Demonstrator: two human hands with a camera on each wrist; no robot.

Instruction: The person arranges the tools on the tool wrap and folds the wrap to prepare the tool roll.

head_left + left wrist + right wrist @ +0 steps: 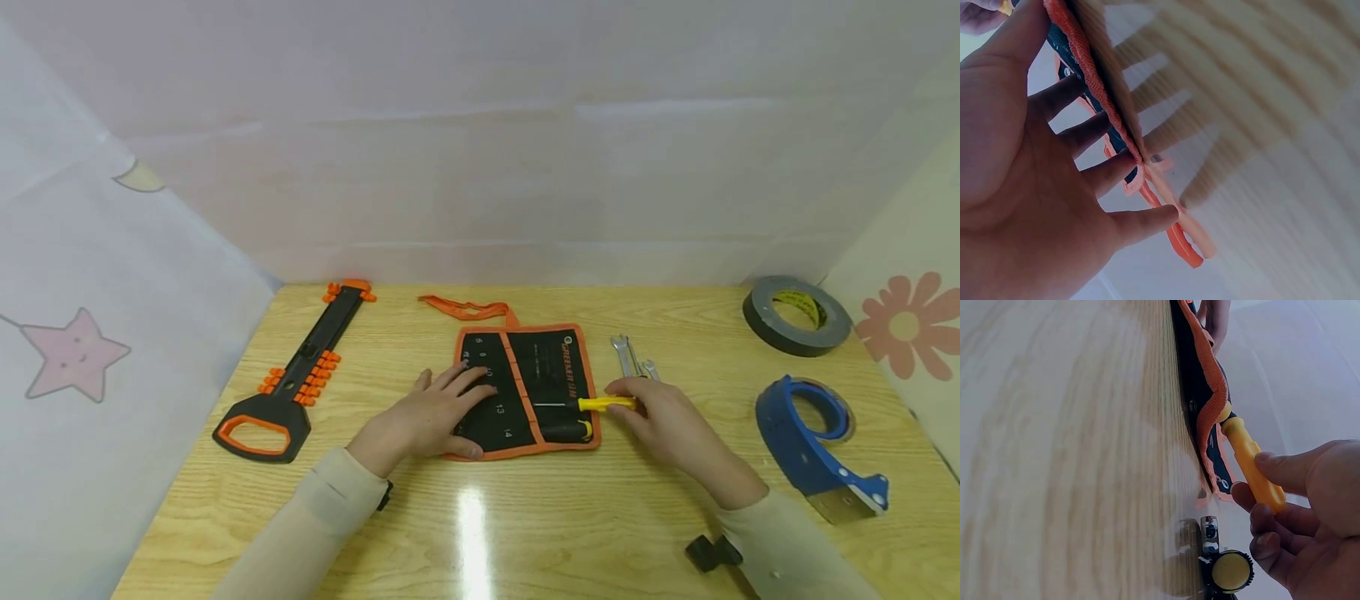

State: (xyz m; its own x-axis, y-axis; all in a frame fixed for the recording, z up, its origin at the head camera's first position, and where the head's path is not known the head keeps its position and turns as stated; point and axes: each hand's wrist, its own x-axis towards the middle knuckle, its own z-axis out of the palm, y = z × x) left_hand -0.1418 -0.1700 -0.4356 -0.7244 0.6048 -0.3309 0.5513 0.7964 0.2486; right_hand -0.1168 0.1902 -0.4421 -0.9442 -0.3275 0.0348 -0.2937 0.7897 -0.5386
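A black tool pouch (551, 367) with orange edging lies unrolled on the table, its left half marked with size numbers. Fingers spread, my left hand (431, 414) rests on that left half. My right hand (667, 421) pinches the yellow handle of a screwdriver (600, 403) between thumb and fingers. The screwdriver's thin shaft lies over the pouch's right half, pointing left. Below the shaft, a black and yellow handle (573, 431) sits on the pouch. Several wrenches (624, 354) lie just beyond my right hand, partly hidden by it. Beside them, the right wrist view shows a round yellow tool end (1231, 571).
A black and orange tool holder (300, 375) lies at the left. On the right are a roll of dark tape (772, 329) and a blue tape dispenser (795, 446). An orange strap (468, 311) trails from the pouch's far edge. Cloth walls stand behind and beside the table.
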